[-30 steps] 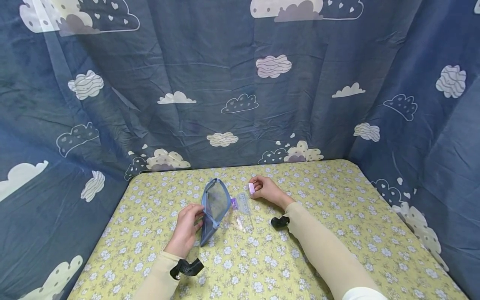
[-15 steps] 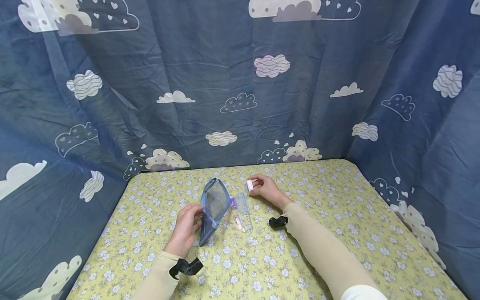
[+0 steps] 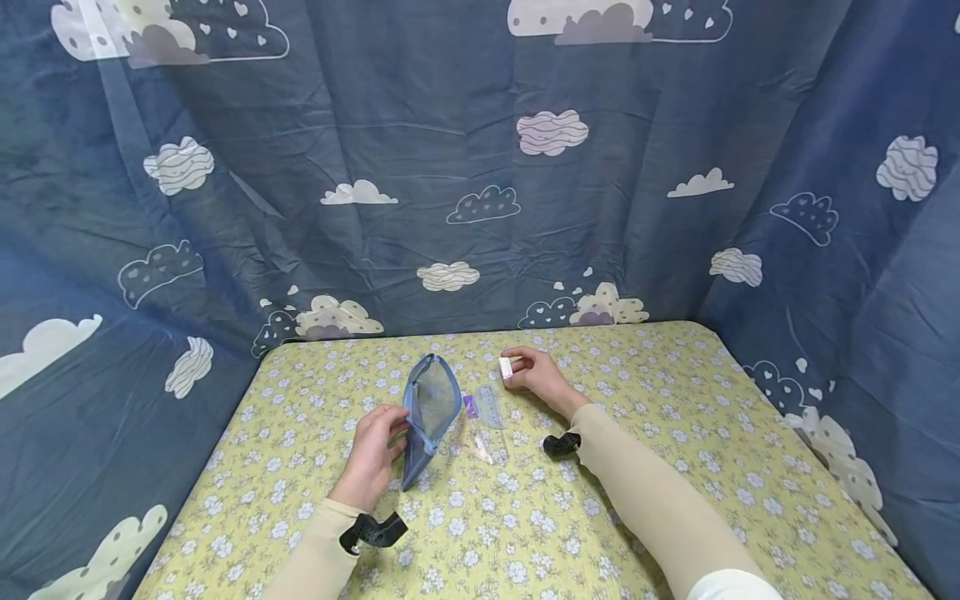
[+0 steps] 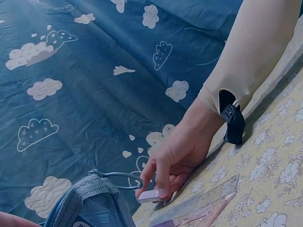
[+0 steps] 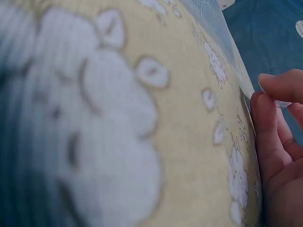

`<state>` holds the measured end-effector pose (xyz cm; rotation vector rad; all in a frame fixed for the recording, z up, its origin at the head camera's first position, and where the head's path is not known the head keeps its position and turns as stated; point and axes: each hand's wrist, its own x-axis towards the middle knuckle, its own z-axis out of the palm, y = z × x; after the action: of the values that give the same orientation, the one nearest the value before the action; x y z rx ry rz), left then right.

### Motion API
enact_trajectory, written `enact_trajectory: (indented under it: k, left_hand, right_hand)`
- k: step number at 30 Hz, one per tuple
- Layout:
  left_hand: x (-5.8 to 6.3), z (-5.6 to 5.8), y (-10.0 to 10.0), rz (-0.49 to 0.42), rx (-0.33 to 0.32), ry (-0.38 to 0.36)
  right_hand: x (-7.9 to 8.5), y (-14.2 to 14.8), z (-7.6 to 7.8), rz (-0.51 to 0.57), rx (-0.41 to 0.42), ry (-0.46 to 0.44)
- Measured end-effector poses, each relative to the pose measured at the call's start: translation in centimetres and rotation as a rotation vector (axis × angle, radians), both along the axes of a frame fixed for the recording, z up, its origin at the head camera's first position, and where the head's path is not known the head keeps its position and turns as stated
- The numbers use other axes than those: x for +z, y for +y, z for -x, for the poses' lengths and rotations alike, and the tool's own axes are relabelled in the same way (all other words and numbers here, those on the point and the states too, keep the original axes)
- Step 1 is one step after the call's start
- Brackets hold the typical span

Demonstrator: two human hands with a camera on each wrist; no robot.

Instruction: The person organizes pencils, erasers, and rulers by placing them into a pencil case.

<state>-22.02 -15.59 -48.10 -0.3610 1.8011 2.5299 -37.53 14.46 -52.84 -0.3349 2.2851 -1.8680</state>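
A blue mesh zip pouch (image 3: 437,400) stands tilted on the cloth with its mouth open. My left hand (image 3: 372,454) grips the pouch's near-left side between thumb and fingers. To the pouch's right, my right hand (image 3: 543,381) pinches a small pale block, probably an eraser (image 3: 506,367), just above the cloth. The left wrist view shows this eraser (image 4: 149,196) as lilac and white, beyond the pouch (image 4: 102,205). Only a sliver of it shows by the fingertips in the right wrist view. Between pouch and right hand lie a clear plastic ruler-like piece (image 3: 489,407) and a purple piece (image 3: 470,406).
Nearer the front lies a transparent item with a pale pink edge (image 3: 480,450); its kind is unclear. A yellow floral cloth (image 3: 517,533) covers the table. Dark blue cloud-print curtains (image 3: 420,225) hang behind and at both sides.
The eraser has turned slightly in my right fingers and risen a little, showing a whiter face. My left hand and the pouch keep their places.
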Motion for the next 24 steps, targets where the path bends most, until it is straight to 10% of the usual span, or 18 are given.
enact_trajectory:
  k: [24]
  left_hand:
    - [0.2,-0.1,0.1,0.019,-0.008,0.008]
  right_hand:
    - [1.9,0.8,-1.5,-0.031,0.021,-0.001]
